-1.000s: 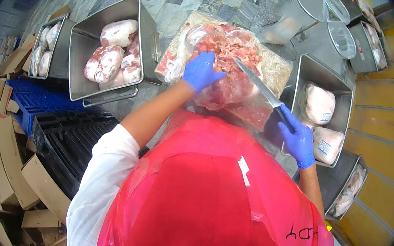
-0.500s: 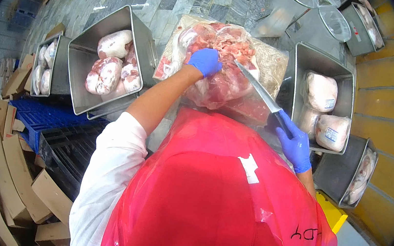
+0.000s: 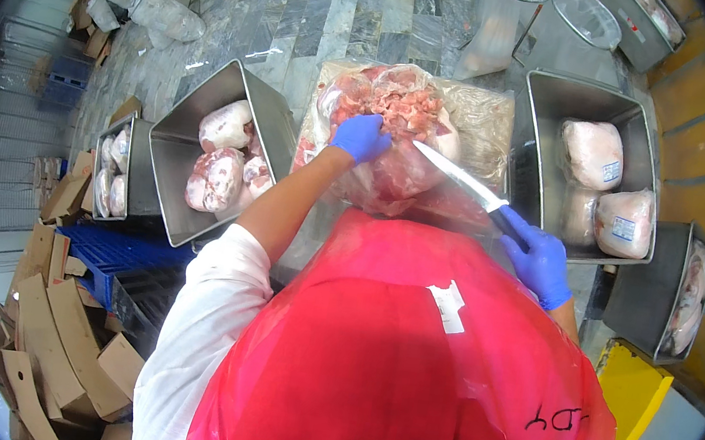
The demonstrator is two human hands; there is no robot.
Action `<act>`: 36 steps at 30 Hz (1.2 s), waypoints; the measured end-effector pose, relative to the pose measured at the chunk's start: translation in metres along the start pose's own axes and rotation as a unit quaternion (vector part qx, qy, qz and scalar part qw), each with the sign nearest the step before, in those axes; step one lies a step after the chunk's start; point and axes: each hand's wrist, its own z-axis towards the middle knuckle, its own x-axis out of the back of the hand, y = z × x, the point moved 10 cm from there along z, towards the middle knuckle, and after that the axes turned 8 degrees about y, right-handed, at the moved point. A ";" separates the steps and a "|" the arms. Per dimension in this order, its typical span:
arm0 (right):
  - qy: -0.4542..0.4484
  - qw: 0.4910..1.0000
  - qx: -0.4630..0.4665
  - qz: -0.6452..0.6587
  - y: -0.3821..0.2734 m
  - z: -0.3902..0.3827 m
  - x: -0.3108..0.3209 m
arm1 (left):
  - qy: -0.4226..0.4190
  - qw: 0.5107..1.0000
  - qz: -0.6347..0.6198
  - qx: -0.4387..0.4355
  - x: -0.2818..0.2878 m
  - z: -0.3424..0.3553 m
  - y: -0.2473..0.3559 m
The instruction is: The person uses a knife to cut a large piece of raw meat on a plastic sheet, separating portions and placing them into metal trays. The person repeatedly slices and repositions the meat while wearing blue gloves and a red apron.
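A large piece of raw pink-red meat [image 3: 389, 176] lies in front of me, with small cut meat chunks [image 3: 403, 105] on its far side and clear plastic around it. My left hand [image 3: 362, 138], in a blue glove, is closed at the meat's left-middle part; its fingertips are hidden. In my right hand [image 3: 540, 265], also blue-gloved, is a long knife [image 3: 461, 178] gripped by its dark blue handle. The blade points left and away from me, its tip over the meat close to my left hand.
A plastic-covered cardboard slab [image 3: 486, 124] lies under the meat. Metal tubs stand left [image 3: 175, 141] and right [image 3: 538, 159], holding wrapped meat pieces. Farther left are blue pallets [image 3: 106, 251] and flattened cardboard boxes [image 3: 56, 342]. A yellow step-like edge [image 3: 626, 390] is at lower right.
The view has tilted and shifted, so the surroundings sit lower. My left hand stays closed on the meat; the knife tip remains just beside it, its blade lying slightly flatter.
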 end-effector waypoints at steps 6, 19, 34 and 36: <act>-0.016 1.000 -0.006 0.009 0.007 -0.009 0.003 | -0.003 0.991 -0.134 0.002 -0.003 -0.011 -0.018; -0.018 0.998 0.038 -0.049 0.000 0.006 0.012 | -0.044 0.996 -0.002 0.074 0.076 0.010 0.014; -0.075 0.987 0.096 -0.107 -0.057 0.034 0.033 | 0.021 0.977 -0.159 0.143 0.023 -0.075 -0.018; -0.117 0.984 0.075 -0.109 -0.070 0.044 0.041 | 0.022 0.987 -0.102 0.122 0.020 -0.073 -0.007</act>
